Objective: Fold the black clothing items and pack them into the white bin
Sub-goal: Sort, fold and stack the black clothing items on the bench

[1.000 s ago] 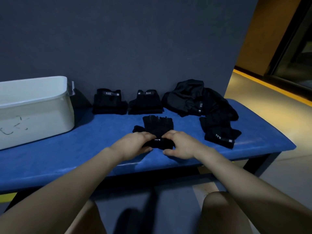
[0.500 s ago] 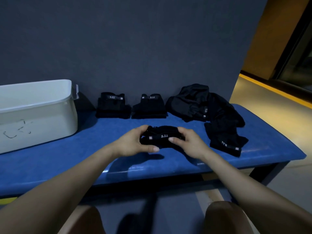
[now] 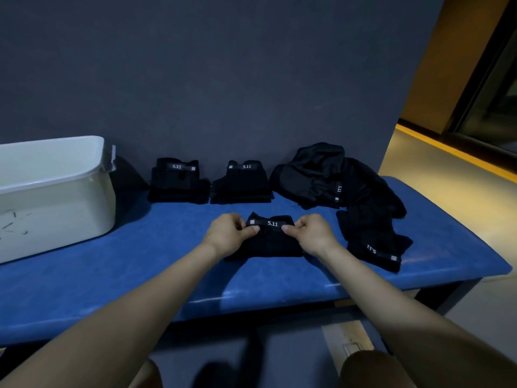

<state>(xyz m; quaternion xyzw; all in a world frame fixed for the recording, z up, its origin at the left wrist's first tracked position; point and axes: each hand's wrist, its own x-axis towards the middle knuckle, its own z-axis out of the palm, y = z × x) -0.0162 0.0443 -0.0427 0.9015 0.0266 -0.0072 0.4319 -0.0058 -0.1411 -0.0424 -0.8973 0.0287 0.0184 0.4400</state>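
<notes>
Bin-wise, the white bin [image 3: 53, 191] sits at the far left of the blue desk [image 3: 167, 261], well apart from the action. Two folded bundles [image 3: 179, 182] [image 3: 242, 183] wait by the wall. Front and centre, the folded black garment [image 3: 268, 242] lies flat on the desk, left hand [image 3: 228, 236] and right hand [image 3: 314, 233] each pinching an end of its 5.11 waistband. Looks like soft, light, floppy knit, so I'd scoop it from underneath with both hands or the fold will flop open. Unfolded pile [image 3: 335, 177] is on the right.
</notes>
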